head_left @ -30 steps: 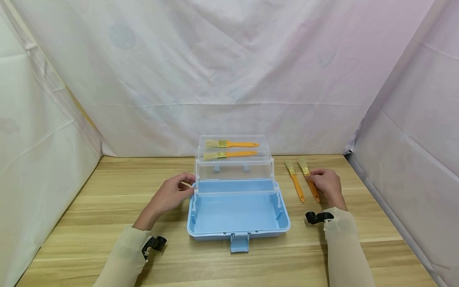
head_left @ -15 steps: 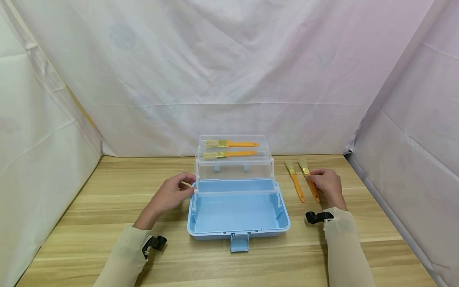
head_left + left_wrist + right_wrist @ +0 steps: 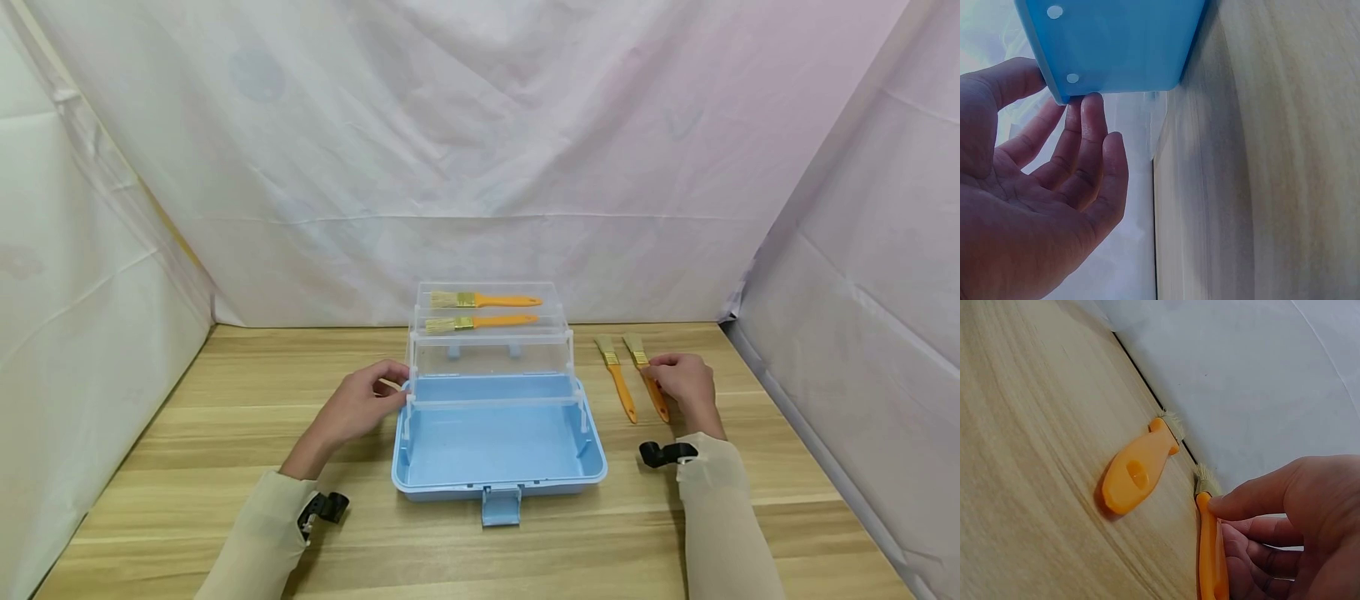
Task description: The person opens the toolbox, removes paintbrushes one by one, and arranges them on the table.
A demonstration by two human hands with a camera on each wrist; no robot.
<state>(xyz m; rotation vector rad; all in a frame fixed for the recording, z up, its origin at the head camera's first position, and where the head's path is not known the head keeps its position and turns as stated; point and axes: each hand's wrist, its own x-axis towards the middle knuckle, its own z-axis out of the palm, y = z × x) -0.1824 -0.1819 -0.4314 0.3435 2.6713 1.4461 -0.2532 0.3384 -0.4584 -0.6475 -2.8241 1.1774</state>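
In the head view a light blue toolbox (image 3: pixel 487 450) stands unfolded, its clear tiered trays (image 3: pixel 491 358) raised at the back. My left hand (image 3: pixel 367 402) holds its back left corner. The left wrist view has the thumb (image 3: pixel 1019 81) on the rim and fingertips (image 3: pixel 1092 106) against the back edge of the blue wall (image 3: pixel 1116 50). On the right, my right hand (image 3: pixel 682 383) pinches the handle of a paintbrush (image 3: pixel 657 398) with an orange handle and pale bristles. A second, similar paintbrush (image 3: pixel 621 390) lies just left of it on the table, also plain in the right wrist view.
Two more orange-handled paintbrushes, one behind (image 3: pixel 506 301) and one in front (image 3: pixel 502 322), lie crosswise in the upper clear trays. The blue latch (image 3: pixel 501 507) hangs down at the box's front. White cloth (image 3: pixel 480 167) encloses the wooden table (image 3: pixel 262 450) at the back and sides.
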